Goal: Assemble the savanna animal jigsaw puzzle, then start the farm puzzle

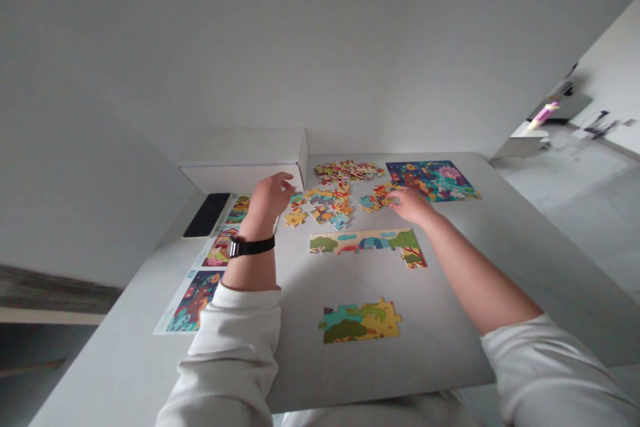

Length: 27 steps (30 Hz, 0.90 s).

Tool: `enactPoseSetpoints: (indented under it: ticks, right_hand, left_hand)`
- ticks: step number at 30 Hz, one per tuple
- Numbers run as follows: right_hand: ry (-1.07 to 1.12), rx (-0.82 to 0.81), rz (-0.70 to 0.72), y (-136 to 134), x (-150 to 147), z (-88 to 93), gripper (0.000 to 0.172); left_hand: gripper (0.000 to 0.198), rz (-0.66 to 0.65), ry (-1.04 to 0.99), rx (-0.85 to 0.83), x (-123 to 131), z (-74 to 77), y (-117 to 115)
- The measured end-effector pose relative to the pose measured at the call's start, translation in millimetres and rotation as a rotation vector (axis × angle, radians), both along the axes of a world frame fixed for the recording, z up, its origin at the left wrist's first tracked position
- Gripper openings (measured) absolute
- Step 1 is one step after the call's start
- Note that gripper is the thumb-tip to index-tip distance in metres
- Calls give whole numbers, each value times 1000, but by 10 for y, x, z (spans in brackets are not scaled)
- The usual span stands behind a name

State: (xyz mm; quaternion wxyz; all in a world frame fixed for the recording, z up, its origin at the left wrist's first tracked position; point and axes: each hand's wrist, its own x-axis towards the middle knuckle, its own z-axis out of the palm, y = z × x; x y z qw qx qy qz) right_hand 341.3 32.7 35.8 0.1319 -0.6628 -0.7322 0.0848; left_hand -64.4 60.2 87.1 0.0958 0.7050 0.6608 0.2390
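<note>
My left hand (271,196) hovers in front of the white box, left of the loose puzzle pieces. Its fingers are loosely bent and apart, and I see nothing in them. My right hand (411,205) reaches to a small cluster of puzzle pieces (371,201), its fingertips pinched at a piece on the cluster's right edge. More loose pieces (321,215) lie between the hands. Nearer to me is a joined strip of puzzle (367,239) with trees and clouds. Closest lies a joined section (360,321) showing a green crocodile and a tree.
A white box (240,175) stands against the wall. Behind the loose pieces is a heap of puzzle pieces (345,171). A dark colourful picture (453,180) lies at the back right. On the left are a black phone (207,215) and a printed picture sheet (193,300).
</note>
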Motion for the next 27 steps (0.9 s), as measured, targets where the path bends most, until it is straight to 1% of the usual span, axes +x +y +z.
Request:
enactPoseSetpoints:
  ticks: [3,6,10,12,14,17,20,22,23,25,27]
  right_hand:
    - [-89,-16,9,67,0,-73,32]
    - [-126,-6,25,99,-33,-147,35]
    - [-172,-36,5,113,-118,-216,33]
    - [-157,-48,16,108,-172,-243,31]
    - [-120,-45,37,96,-228,-269,30]
    - [-33,8,100,73,-285,-290,29]
    - [83,145,137,60,-268,-263,34]
    - [120,219,85,62,-210,-220,37]
    - [117,231,42,65,-172,-196,38]
    - [84,202,-44,71,-93,-152,39]
    - [45,148,-122,75,-22,-117,40]
  left_hand:
    - [41,66,100,-35,-166,-7,10]
    - [41,96,166,-103,-243,-62,36]
    - [44,47,222,-161,-214,-194,83]
    - [45,17,234,-158,-180,-255,96]
    - [45,-9,245,-146,-144,-286,93]
    - [43,-47,217,-112,-69,-247,62]
    - [41,-125,99,-22,55,-129,8]
    - [40,-184,34,49,164,-51,-37]
    - [39,-210,21,72,223,-22,-62]
    - [37,-255,29,76,342,3,-114]
    - [35,-288,70,55,461,-12,-167]
